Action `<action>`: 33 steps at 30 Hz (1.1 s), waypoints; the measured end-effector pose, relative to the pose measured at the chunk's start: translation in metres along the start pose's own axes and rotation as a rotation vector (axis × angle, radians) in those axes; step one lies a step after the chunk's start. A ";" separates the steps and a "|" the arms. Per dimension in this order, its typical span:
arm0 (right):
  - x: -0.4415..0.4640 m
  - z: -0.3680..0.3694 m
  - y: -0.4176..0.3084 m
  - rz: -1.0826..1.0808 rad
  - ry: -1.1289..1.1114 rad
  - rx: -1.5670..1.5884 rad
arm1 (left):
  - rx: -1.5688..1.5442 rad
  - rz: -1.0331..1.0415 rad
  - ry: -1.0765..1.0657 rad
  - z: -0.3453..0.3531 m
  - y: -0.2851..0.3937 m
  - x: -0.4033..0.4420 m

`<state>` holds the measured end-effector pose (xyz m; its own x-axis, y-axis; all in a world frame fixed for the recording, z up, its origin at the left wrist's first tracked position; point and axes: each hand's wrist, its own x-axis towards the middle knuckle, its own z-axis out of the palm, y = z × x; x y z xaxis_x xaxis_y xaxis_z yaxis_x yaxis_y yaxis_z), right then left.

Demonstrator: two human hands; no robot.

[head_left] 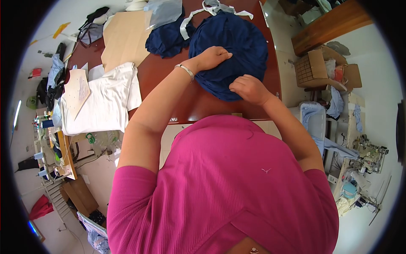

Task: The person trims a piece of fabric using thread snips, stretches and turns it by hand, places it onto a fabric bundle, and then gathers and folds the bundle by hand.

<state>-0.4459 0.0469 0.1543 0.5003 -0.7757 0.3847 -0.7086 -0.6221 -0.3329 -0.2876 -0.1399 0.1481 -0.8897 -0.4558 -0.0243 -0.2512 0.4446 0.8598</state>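
A bundle of gathered dark blue fabric (237, 40) lies on the reddish-brown table (169, 99). My left hand (213, 58) is closed on the cloth near its middle, with a bracelet on the wrist. Over the bundle's lower right edge, my right hand (249, 89) pinches the same fabric, fingers curled. A white strip (186, 26) runs along the upper left of the bundle. Beside it sits a second, smaller dark blue cloth (165, 40), partly under a clear plastic bag (163, 12).
White garments (105, 99) with a paper pattern piece (77, 91) lie at the left, below brown paper (122, 38). An open cardboard box (311, 70) stands at the right, above a light blue bin (312, 120) and sewing machines (370, 152).
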 end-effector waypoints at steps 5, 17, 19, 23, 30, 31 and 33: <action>0.008 -0.001 0.003 0.140 0.164 0.077 | 0.001 -0.031 -0.046 -0.013 0.013 0.004; 0.039 -0.014 0.020 0.547 0.260 0.085 | 0.287 0.132 -0.114 -0.005 0.020 -0.003; 0.037 -0.014 0.017 0.465 0.388 -0.027 | 0.273 0.171 -0.062 -0.007 0.020 0.000; 0.015 -0.005 -0.006 0.263 0.549 -0.198 | 0.219 0.210 0.008 -0.023 0.028 0.010; -0.023 0.043 -0.001 0.407 0.155 -0.028 | 0.250 0.184 -0.070 -0.033 0.043 0.015; -0.023 0.042 -0.003 0.400 0.161 -0.057 | 0.246 0.202 -0.063 -0.032 0.042 0.014; -0.024 0.039 -0.006 0.384 0.167 -0.115 | 0.243 0.176 -0.071 -0.031 0.041 0.014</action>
<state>-0.4340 0.0647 0.1132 0.1084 -0.9148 0.3892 -0.8833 -0.2683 -0.3845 -0.2988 -0.1515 0.1990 -0.9498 -0.3046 0.0714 -0.1673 0.6873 0.7068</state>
